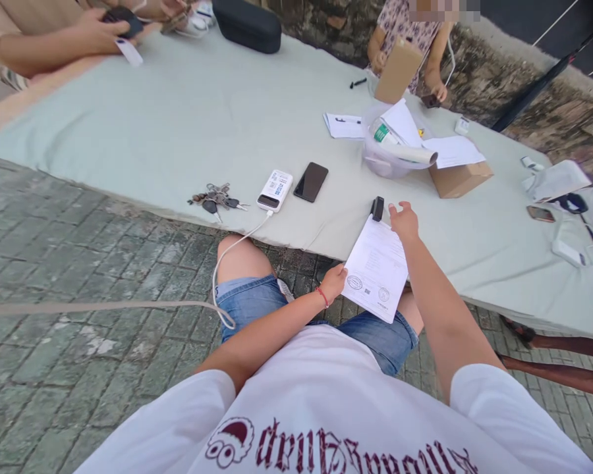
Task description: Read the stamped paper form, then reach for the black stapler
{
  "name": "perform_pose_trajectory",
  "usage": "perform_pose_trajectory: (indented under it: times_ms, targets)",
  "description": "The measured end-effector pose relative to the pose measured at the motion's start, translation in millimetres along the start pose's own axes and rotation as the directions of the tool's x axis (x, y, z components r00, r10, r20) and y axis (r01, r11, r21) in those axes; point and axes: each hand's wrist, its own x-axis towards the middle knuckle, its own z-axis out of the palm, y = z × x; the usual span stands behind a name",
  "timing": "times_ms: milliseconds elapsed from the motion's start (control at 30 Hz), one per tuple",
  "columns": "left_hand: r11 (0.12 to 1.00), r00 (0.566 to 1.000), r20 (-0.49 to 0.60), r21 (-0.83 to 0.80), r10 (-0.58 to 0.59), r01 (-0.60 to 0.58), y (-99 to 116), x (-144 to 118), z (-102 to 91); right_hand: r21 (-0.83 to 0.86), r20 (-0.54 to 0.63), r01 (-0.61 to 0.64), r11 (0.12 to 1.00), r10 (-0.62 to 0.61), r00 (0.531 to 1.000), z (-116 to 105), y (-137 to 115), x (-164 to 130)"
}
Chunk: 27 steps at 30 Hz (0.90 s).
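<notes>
My left hand (335,282) is closed on the left edge of a sheaf of printed papers (374,266), which tilts over my lap against the table edge. Round stamps and a small square code show near the lower end of the top sheet. At the papers' upper left corner sits a small black object (377,209), shaped like a stapler. My right hand (404,220) is just right of it, above the upper right corner of the papers. Its fingers are apart and nothing shows between them.
On the cloth-covered table (178,118) lie keys (217,201), a cabled white power bank (275,191) and a black phone (311,182). Beyond are a clear plastic bowl (383,164), a cardboard box (459,179) and a black case (247,26). Other people sit around the table.
</notes>
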Motion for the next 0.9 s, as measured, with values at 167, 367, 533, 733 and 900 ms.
perform_pose_trajectory:
  times_ms: [167, 367, 533, 733, 900]
  targets:
    - [1.0, 0.999, 0.033, -0.01, -0.021, 0.021, -3.4, -2.7, -4.0, -0.12, 0.144, -0.043, 0.992, 0.06, 0.988, 15.9, -29.7, 16.7]
    - [0.997, 1.0, 0.027, 0.076, 0.001, -0.003, -11.6, -16.0, -12.9, -0.184, 0.173, 0.031, 0.983, 0.001, 0.985, 25.5, -39.4, -7.3]
    - [0.993, 0.999, 0.035, 0.112, 0.032, -0.036, -16.0, -25.6, -16.0, -0.113, 0.148, 0.013, 0.994, 0.004, 0.989, 29.8, -37.7, -12.3]
    - [0.993, 0.999, 0.005, 0.11, 0.039, -0.04, -21.1, -29.6, -17.7, -0.017, 0.106, 0.023, 1.0, -0.021, 0.994, 30.7, -27.7, -10.8]
    - [0.987, 0.998, 0.01, 0.149, 0.061, -0.061, -23.0, -30.3, -20.2, -0.091, -0.082, 0.055, 0.994, -0.063, 0.995, 29.0, -9.6, -26.7]
